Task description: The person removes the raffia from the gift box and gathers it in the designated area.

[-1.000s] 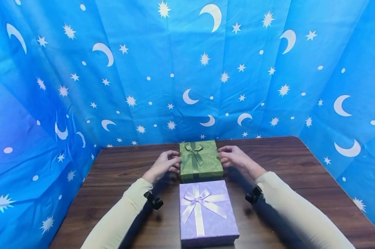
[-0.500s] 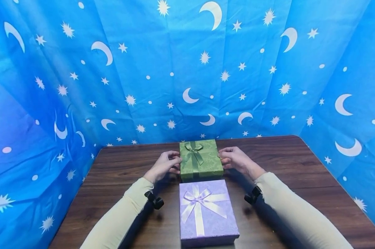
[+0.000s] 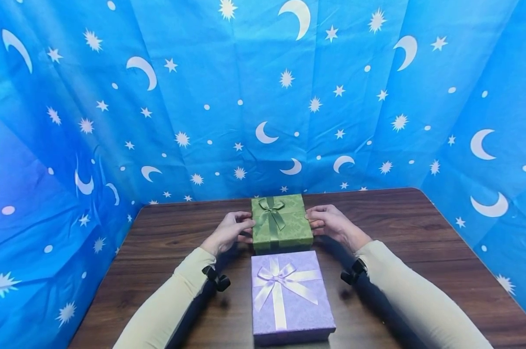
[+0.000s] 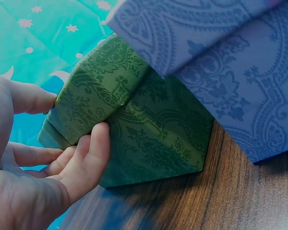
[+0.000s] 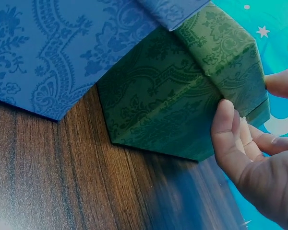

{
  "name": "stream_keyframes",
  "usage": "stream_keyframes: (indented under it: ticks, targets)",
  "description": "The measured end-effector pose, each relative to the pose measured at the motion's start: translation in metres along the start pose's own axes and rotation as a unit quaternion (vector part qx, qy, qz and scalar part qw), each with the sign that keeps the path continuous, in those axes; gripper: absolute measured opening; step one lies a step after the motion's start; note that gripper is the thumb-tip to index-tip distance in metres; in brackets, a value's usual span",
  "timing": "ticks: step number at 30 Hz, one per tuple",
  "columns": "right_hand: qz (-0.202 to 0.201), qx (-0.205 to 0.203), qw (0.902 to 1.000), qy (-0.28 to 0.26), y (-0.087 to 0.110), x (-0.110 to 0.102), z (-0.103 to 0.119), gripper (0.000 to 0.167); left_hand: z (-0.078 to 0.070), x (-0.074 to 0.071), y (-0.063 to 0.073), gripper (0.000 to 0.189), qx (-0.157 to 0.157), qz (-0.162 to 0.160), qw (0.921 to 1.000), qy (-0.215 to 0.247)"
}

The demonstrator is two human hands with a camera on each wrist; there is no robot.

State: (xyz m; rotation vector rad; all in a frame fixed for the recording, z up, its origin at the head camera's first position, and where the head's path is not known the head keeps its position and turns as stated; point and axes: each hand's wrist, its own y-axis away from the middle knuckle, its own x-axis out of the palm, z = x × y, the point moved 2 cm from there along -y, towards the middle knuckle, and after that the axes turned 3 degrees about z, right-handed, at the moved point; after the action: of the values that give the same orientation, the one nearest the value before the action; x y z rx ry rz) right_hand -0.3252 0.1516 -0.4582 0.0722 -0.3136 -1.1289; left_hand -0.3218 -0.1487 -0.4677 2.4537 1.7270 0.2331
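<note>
Two boxes: square green patterned gift box [image 3: 294,225] at the far side of the dark wood-grain counter [image 3: 175,232]; larger purple patterned gift box [image 3: 297,305] just on the person's side of it, cannot tell if touching.
Green box: flat, lid [image 4: 93,91] on, dark-green ribbon bow [image 3: 271,207] on top; held by both hands.
Left hand [image 3: 228,230]: fingers bent, tips gripping the lid's left side and lower edge.
Right hand [image 3: 337,225]: same on the right side, fingers bent against the lid.
Purple box: lid on, pale satin bow [image 3: 278,279], no hand on it.
Handling: probably light, stiff card; smooth paper may slip a little; corners could dent, bow could crush.
Where to hold: opposite lid sides, low on the edge, off the bow; squeezing harder might bow the walls.
Behind: blue moon-and-star cloth [image 3: 228,72].
</note>
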Motion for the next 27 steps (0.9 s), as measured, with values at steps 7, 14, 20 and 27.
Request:
stream_keyframes:
  ticks: [7, 14, 20, 27]
  targets:
    - [-0.004, 0.005, 0.9998, -0.016, -0.001, -0.001, -0.002, 0.028, 0.001, -0.001, -0.003, 0.052, -0.004, 0.004, 1.0000, 0.004]
    - [0.000, 0.001, 0.9997, -0.023, -0.002, -0.001, 0.000, 0.027, -0.004, -0.001, -0.001, 0.053, -0.003, 0.006, 0.9999, 0.011]
    - [-0.002, 0.002, 0.9996, -0.027, -0.001, -0.001, 0.003, 0.027, -0.007, -0.001, -0.001, 0.052, -0.004, 0.008, 0.9999, 0.011]
    - [-0.001, 0.002, 0.9996, -0.030, 0.001, 0.001, 0.006, 0.029, -0.009, -0.001, -0.001, 0.051, -0.008, 0.013, 0.9998, 0.013]
